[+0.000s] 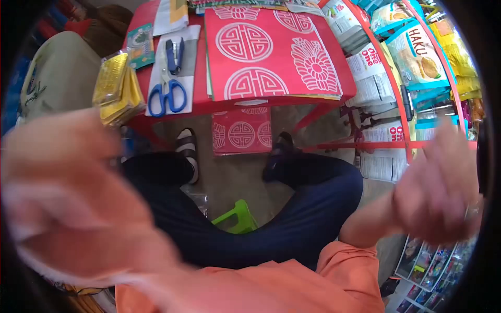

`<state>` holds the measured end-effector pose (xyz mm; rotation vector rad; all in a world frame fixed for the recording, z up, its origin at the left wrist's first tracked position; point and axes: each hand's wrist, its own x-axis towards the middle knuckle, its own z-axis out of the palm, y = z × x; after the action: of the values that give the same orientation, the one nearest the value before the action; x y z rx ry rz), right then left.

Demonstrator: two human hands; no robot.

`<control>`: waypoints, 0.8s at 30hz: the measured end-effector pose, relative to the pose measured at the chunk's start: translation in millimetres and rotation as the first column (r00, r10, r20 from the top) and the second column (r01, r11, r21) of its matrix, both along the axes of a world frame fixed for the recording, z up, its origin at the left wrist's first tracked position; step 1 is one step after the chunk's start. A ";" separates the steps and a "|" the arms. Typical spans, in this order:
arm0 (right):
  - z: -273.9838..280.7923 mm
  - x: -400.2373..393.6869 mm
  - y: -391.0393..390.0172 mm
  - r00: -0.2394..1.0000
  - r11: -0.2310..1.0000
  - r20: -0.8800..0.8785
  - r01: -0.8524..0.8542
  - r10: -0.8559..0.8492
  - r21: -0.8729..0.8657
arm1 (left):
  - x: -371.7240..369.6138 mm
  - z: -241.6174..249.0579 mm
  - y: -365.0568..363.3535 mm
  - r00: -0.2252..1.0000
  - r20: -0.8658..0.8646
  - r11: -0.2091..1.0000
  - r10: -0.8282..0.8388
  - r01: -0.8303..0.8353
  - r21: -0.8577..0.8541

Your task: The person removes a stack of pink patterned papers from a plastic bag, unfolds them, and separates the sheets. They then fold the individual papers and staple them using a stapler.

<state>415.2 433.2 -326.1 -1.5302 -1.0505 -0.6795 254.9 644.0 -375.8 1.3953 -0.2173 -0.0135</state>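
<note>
Blurred bare hands (empty, it seems) above glossy patterned red paper.

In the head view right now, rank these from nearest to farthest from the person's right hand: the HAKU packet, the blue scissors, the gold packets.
From the right hand:
1. HAKU packet, above it on the rack.
2. Blue scissors, across the red table.
3. Gold packets, at the table's far left edge.

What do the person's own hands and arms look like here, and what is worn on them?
Both hands are bare, without gloves, and blurred. The left hand is large in the picture, close to the camera. The right hand seems to have a ring on one finger, though blur makes this uncertain. The right forearm is bare; an orange sleeve begins near the elbow.
</note>
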 end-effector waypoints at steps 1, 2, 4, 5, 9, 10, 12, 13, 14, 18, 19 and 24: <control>3.9 -13.8 -4.7 0.999 0.999 0.035 -0.033 0.032 0.028 | -2.5 -4.8 2.9 1.000 -0.012 0.999 0.025 -0.025 0.027; 7.7 -24.6 -5.2 0.996 0.997 0.060 -0.068 0.066 0.029 | -3.8 -6.7 8.2 0.998 -0.004 0.998 0.059 -0.059 0.036; 8.3 -37.0 2.5 0.995 0.996 0.052 -0.090 0.090 0.003 | -3.6 -7.3 19.6 0.995 -0.006 0.993 0.104 -0.104 0.049; 4.3 -45.1 2.2 0.995 0.997 0.054 -0.081 0.082 -0.007 | -7.6 -12.1 21.6 0.994 -0.006 0.991 0.113 -0.113 0.072; -22.9 -44.9 17.8 0.997 0.996 0.028 -0.076 0.075 0.044 | -3.8 -45.7 18.4 0.994 0.033 0.991 0.102 -0.105 0.086; -29.6 -40.2 24.2 0.997 0.995 0.009 -0.080 0.080 0.065 | 0.4 -51.2 18.8 0.994 0.034 0.990 0.104 -0.106 0.094; -39.5 -29.7 41.0 0.995 0.994 -0.036 -0.087 0.089 0.067 | 8.1 -56.7 24.5 0.994 0.049 0.990 0.099 -0.103 0.097; -43.2 -23.9 48.5 0.994 0.995 -0.061 -0.083 0.087 0.056 | 13.2 -56.6 28.6 0.993 0.059 0.989 0.104 -0.109 0.097; -44.7 -19.8 53.7 0.993 0.996 -0.088 -0.076 0.079 0.038 | 13.6 -57.7 28.7 0.993 0.059 0.990 0.105 -0.110 0.092; -48.8 -10.9 68.4 0.985 0.997 -0.153 -0.077 0.077 0.004 | 11.7 -59.5 34.0 0.989 0.077 0.986 0.124 -0.131 0.102; -48.0 -8.2 72.0 0.984 0.997 -0.161 -0.077 0.076 -0.002 | 11.8 -60.2 33.4 0.989 0.074 0.986 0.126 -0.133 0.098; -47.9 -4.6 84.8 0.975 0.995 -0.204 -0.097 0.091 -0.021 | 2.8 -59.7 34.8 0.985 0.071 0.981 0.156 -0.163 0.105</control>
<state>410.6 518.0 -374.0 -1.5307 -0.9753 -0.4333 257.7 678.8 -435.6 1.5211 -0.1581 0.1533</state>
